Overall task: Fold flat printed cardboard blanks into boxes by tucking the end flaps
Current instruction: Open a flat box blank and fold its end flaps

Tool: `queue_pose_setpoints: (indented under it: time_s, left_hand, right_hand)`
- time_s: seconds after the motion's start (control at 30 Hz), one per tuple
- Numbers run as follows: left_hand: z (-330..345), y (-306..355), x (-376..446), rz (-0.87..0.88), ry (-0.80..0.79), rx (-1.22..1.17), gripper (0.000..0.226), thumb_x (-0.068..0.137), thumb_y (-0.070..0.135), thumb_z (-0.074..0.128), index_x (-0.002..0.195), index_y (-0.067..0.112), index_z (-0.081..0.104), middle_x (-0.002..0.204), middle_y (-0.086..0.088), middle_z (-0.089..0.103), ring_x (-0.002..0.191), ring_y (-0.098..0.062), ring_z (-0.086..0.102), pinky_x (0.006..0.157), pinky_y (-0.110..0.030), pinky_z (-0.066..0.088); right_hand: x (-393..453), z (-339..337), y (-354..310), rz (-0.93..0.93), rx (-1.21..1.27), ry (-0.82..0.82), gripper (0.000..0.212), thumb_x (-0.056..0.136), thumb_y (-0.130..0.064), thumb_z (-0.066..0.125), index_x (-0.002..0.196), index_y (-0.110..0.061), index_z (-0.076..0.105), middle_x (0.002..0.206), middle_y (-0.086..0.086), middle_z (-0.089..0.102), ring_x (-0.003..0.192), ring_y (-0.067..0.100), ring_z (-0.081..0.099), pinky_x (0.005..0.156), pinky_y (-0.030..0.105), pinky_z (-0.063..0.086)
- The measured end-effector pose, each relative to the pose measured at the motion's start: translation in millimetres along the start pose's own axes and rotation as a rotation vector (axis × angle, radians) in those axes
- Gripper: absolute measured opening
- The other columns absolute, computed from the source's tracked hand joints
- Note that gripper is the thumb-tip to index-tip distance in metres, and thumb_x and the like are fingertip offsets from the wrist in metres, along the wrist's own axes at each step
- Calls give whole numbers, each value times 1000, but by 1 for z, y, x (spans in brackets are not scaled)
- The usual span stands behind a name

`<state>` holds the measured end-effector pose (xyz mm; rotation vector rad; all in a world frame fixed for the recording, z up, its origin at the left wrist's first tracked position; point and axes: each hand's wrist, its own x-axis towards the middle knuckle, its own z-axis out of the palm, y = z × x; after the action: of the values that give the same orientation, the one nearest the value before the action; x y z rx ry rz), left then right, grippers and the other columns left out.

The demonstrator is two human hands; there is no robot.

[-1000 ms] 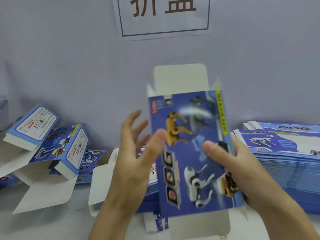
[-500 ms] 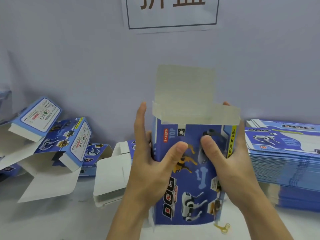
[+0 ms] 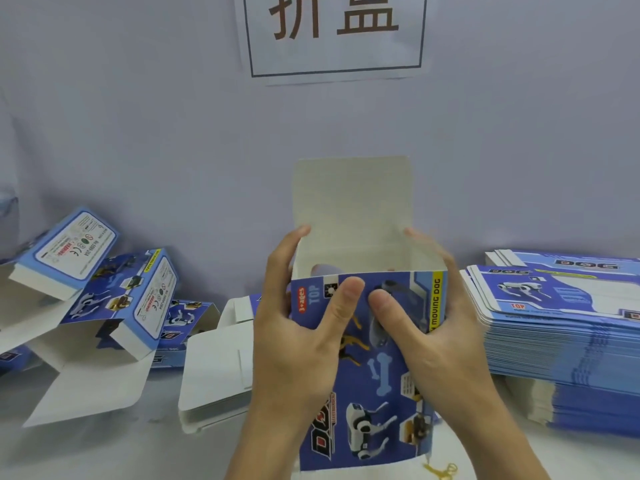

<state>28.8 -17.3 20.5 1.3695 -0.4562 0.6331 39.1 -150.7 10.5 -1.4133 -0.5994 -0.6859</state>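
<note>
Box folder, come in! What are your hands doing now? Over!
Left hand and right hand both grip the dog box, thumbs on its front. Box opened up, top flap standing untucked. Nothing in the way.

"MOVING DOG", "TOP" on box (image 3: 377, 344)

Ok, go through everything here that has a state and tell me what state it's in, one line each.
Box: opened into a tube, top end open.
Lid flap: standing up, untucked.
Left hand: grips the box's left side.
Right hand: grips the box's right side.
Blank stack: flat, unfolded.
Boxes on the left: formed, one end flap open.
</note>
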Motion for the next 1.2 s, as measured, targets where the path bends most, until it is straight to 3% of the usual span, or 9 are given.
queue_pose_setpoints:
  time_s: [0.3, 0.5, 0.7, 0.8, 0.87, 0.93, 1.0, 1.1, 1.2]
  left_hand:
    - [-5, 5, 1, -62, 7, -72, 34, 93, 48, 44, 84, 20, 60, 78, -15, 69, 64, -28, 70, 52, -36, 56]
    - [-5, 11, 6, -127, -49, -53, 20, 91, 27, 45, 83, 16, 59, 85, -20, 67, 64, -28, 67, 48, -32, 51]
    - [-10, 10, 5, -221, -27, -239, 54, 77, 33, 49, 117, 70, 48, 105, -12, 70, 74, -25, 72, 55, -31, 58]
    - [-10, 9, 5, -193, -46, -235, 42, 79, 31, 48, 111, 53, 62, 98, -7, 71, 75, -26, 70, 55, -33, 57]
    - [-8, 11, 5, -121, -46, -239, 22, 81, 30, 51, 100, 32, 62, 96, -24, 60, 74, -35, 60, 56, -39, 53]
    - [-6, 10, 3, -59, -13, -255, 27, 80, 41, 55, 95, 19, 58, 93, -29, 59, 76, -41, 61, 59, -43, 53]
    - [-5, 8, -1, -47, 25, -328, 42, 78, 47, 53, 99, 10, 59, 102, -20, 70, 86, -38, 70, 62, -38, 59]
    - [-4, 5, -4, -59, 66, -359, 49, 75, 53, 56, 98, 10, 60, 113, -6, 70, 94, -25, 73, 62, -27, 58]
    - [-6, 0, -4, -42, 22, -220, 29, 74, 44, 58, 96, 24, 60, 102, 1, 71, 90, -23, 74, 55, -27, 57]
  right_hand:
    - [2, -3, -12, 183, 150, -1, 47, 86, -68, 51, 105, -25, 60, 83, 20, 63, 75, 34, 70, 66, 44, 58]
    - [12, -1, -17, 256, 161, 116, 26, 65, -44, 50, 79, -25, 62, 62, 8, 35, 67, 28, 42, 59, 44, 38]
    - [10, -6, -9, 235, 144, 19, 61, 70, -41, 47, 129, -55, 50, 64, -5, 53, 61, 7, 55, 61, 35, 53]
    - [11, -2, -15, 279, 208, -20, 52, 73, -36, 47, 123, -45, 60, 97, 14, 68, 87, 28, 67, 81, 41, 55]
    - [11, -3, -20, 235, 146, -11, 27, 87, -15, 45, 99, -27, 66, 85, 30, 58, 67, 33, 55, 62, 20, 50]
    - [7, -10, -22, 166, 145, -20, 32, 92, 9, 43, 79, -15, 59, 58, 15, 62, 53, 22, 58, 53, 10, 44]
    - [11, -4, -24, 241, 269, 52, 12, 90, -12, 49, 84, -9, 59, 79, 12, 68, 70, 21, 62, 67, 29, 47]
    - [12, -2, -27, 276, 333, 41, 42, 99, -36, 36, 97, 1, 56, 104, 33, 63, 83, 28, 65, 79, 38, 48]
    - [7, -18, -22, 293, 442, -121, 35, 100, 12, 28, 81, -6, 51, 79, 2, 76, 54, -2, 63, 58, 11, 48]
